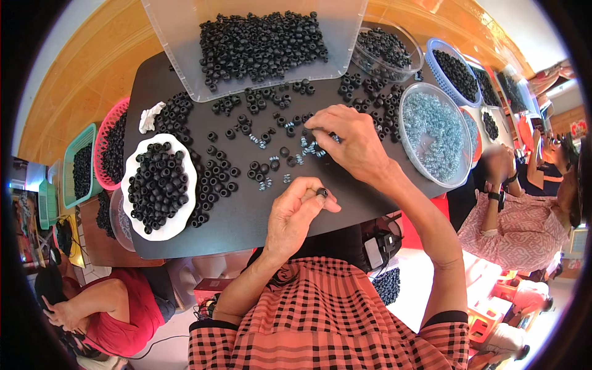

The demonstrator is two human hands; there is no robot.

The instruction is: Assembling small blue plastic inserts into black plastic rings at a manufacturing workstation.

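Note:
My left hand (295, 213) is closed near the table's front edge. Between its thumb and fingers it pinches a small black round part (321, 192) with a hole in its end. Farther out, my right hand (348, 139) reaches over loose pieces on the dark table (246, 209). Its thumb and fingertips are drawn together low over the pieces; what they hold, if anything, is hidden. Small clear-blue ribbed pieces (308, 148) lie beside and under that hand. More black round parts (216, 176) are scattered to the left of both hands.
A clear plastic bin (179, 68) of black parts leans at the back. At right stands a round tub (407, 148) of clear-blue pieces; a scalloped white plate (140, 219) of black parts sits at left. Pink (102, 132) and green (83, 145) baskets stand beyond it. Other people sit on both sides.

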